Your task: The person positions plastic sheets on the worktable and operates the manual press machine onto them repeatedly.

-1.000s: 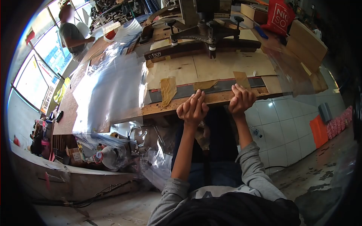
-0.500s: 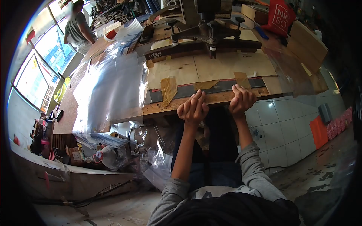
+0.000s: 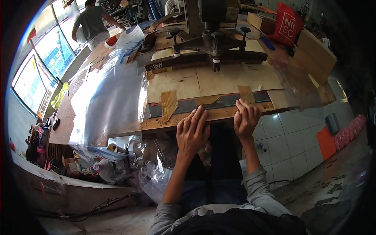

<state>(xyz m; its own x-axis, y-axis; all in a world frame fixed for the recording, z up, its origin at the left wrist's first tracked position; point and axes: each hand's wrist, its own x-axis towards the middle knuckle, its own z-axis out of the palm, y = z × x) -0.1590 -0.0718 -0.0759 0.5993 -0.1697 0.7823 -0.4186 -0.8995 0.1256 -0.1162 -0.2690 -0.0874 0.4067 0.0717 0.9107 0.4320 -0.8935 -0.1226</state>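
Observation:
My left hand [image 3: 191,132] is at the front edge of the workbench, fingers stretched forward and fingertips by the wooden edge strip [image 3: 164,122]. My right hand [image 3: 246,118] is in a similar pose further right, fingers extended near a piece of brown tape [image 3: 246,94]. Neither hand shows anything held. Behind the fingertips runs a dark flat strip [image 3: 188,105] with a thin red line, taped to a pale wooden board [image 3: 219,80]. Above the board stands a dark metal press head [image 3: 213,43] with a curved bar [image 3: 164,64]. Whether the fingertips touch the edge, I cannot tell.
Clear plastic sheets [image 3: 109,94] lie on the bench at left. A red bag [image 3: 288,25] and cardboard [image 3: 313,56] stand at back right. Below left are a large plastic bottle [image 3: 107,170] and loose film. Another person [image 3: 92,23] stands at the far left.
My fingers have straightened from a curled pose, and both hands sit slightly lower against the bench edge. The view has shifted a little. The person at far left has an arm reaching out.

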